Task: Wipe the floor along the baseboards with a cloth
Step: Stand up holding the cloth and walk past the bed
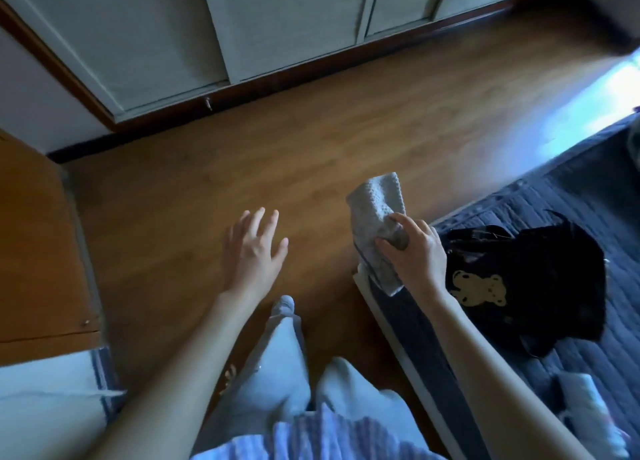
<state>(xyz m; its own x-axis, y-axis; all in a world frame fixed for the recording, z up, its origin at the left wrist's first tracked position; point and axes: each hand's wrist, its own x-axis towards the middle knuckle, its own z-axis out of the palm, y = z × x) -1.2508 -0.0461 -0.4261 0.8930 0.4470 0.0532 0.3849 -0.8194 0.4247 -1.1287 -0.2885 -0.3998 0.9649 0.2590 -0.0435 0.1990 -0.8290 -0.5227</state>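
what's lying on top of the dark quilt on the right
A black garment with a bear print lies on the quilt, and something white nearer the camera. What the garment covers cannot be seen.

grey waffle-textured cloth [375, 217], brown wood-grain floor [311, 141], dark baseboard [346, 56].
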